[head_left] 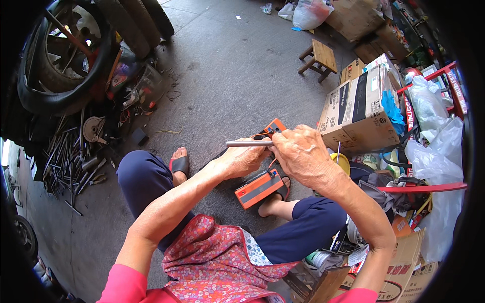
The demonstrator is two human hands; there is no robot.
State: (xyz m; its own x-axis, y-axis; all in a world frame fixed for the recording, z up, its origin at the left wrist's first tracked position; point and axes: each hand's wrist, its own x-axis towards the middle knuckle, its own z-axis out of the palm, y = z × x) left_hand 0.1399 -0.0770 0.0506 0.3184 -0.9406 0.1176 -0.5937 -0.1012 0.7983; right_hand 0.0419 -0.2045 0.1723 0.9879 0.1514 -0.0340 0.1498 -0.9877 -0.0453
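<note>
My right hand [302, 154] is closed round the end of a grey metal rod [247, 143], which points left across the top of my left hand. Close beside it, my left hand [243, 160] is curled, and its fingertips are hidden behind the rod and my right hand. Whatever it grips cannot be made out. Just beyond both hands shows an orange and black box-shaped pack [275, 125], partly covered by them. Below the hands, between my feet, lies a second orange pack [252, 193] with a dark stripe. A thin red wire [273, 162] runs near its upper end.
Loose metal tools [70, 156] lie heaped on the left, below old tyres [65, 96]. A small wooden stool [319, 58] stands ahead. Cardboard boxes [348, 113] and plastic bags [437, 156] crowd the right side. The concrete floor [227, 65] stretches ahead.
</note>
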